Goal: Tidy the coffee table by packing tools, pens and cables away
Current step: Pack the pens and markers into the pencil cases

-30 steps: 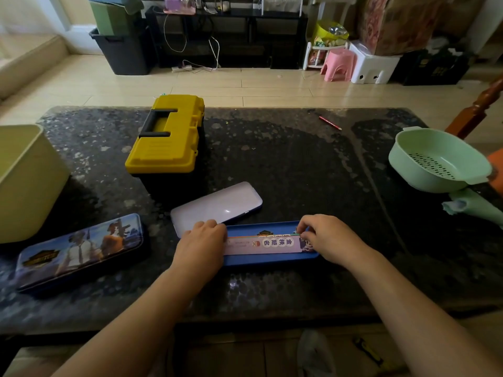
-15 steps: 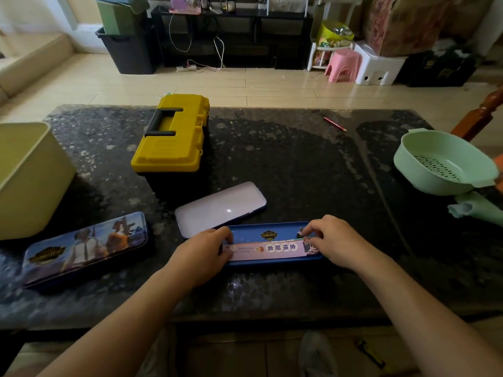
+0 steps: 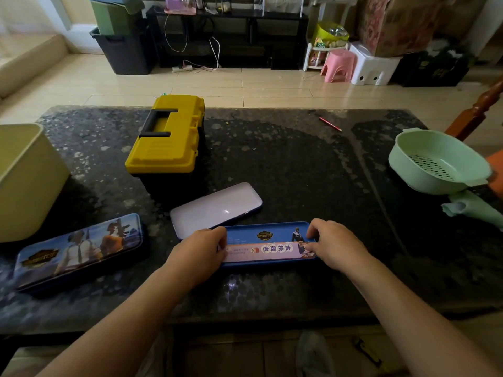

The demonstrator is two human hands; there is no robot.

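Blue tin: an open, long blue pencil tin (image 3: 245, 235) lay flat at the near middle of the desk (image 3: 299, 172), with a small badge and a little figure printed inside.
Pink strip: a long pink strip (image 3: 268, 251) with round signs on it lay inside the blue tin, along its near side.
Left hand: the left hand (image 3: 201, 251) had its fingers curled over the left end of the pink strip.
Right hand: the right hand (image 3: 335, 247) pinched the right end of the pink strip with bent fingers.
Lid: one pale, shiny lid (image 3: 215, 209) lay just behind the blue tin, touching its far left corner.
Picture tin: one shut tin with game pictures (image 3: 79, 251) lay near left.
Toolbox: one yellow toolbox (image 3: 167, 134) with a black handle sat shut, far left of the middle.
Pencil: one red pencil (image 3: 330, 124) lay far right, well apart from the rest.
Other things: one green strainer bowl (image 3: 435, 161) on the right, one yellow tub (image 3: 24, 180) on the left.
Desk: dark, shiny, speckled stone.
Room: pale floor tiles, one pink stool (image 3: 339, 65), one white stool (image 3: 371, 70), a black shelf (image 3: 231, 36) with white cables.
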